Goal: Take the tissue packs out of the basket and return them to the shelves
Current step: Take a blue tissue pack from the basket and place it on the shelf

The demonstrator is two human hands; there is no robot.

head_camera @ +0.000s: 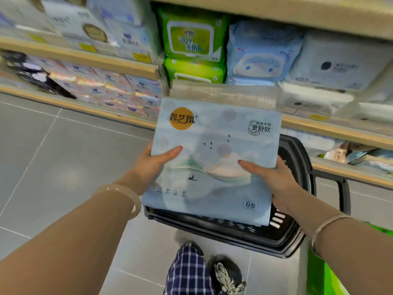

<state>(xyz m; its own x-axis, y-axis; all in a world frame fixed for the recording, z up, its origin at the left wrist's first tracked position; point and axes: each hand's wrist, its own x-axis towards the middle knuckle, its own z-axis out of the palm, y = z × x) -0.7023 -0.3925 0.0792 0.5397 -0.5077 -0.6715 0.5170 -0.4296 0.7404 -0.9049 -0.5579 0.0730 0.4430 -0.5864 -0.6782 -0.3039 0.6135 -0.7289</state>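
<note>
While it hangs in the air above the black basket (295, 237), the pale blue tissue pack (214, 158) is held upright, face to the camera. The left hand (153, 165) clamps its left edge, thumb laid across the front; the right hand (274, 177) grips the right edge likewise, its fingers behind the pack. Beyond the pack, shelves (85, 58) carry green wipes (191, 39) and blue packs (261, 54). Grey floor tiles (63, 150) lie below.
</note>
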